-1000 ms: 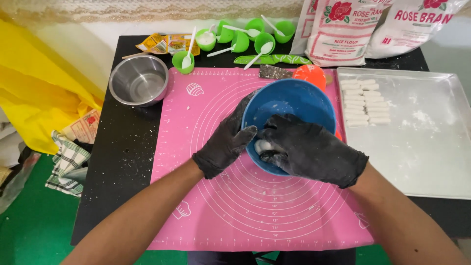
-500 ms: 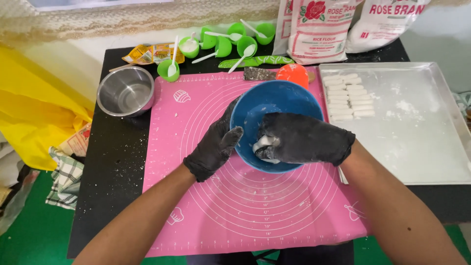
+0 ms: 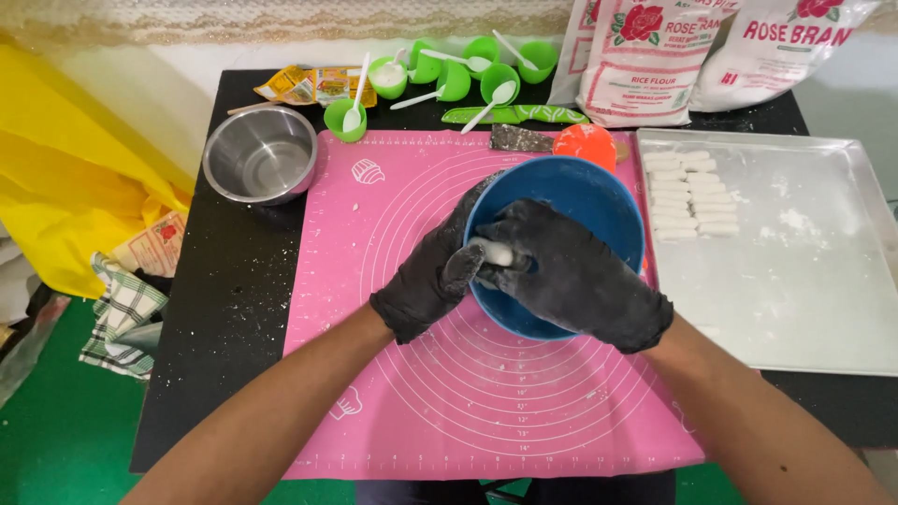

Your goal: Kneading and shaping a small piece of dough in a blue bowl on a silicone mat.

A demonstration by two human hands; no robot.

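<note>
Already, at the far left of the black tabletop [image 3: 224,309], a steel bowl [image 3: 262,166] stands bare inside, and behind it green cups [image 3: 449,70] with white spoons sit in a cluster. On the pink mat [image 3: 393,281] the left hand [image 3: 432,273], in a black glove, curls its fingers [image 3: 463,265] against the rim of the blue bowl [image 3: 599,201] and pinches one end of a small white dough piece [image 3: 493,252]. The right hand [image 3: 575,276], gloved too, closes its fingers [image 3: 513,238] over the other end, pressed together, just above the bowl. Further right, a metal tray [image 3: 823,281] carries a short block of finished white sticks [image 3: 692,194] in its near-left corner; most of the floured tray lies unfilled, so I judge the shaping well short of done.
</note>
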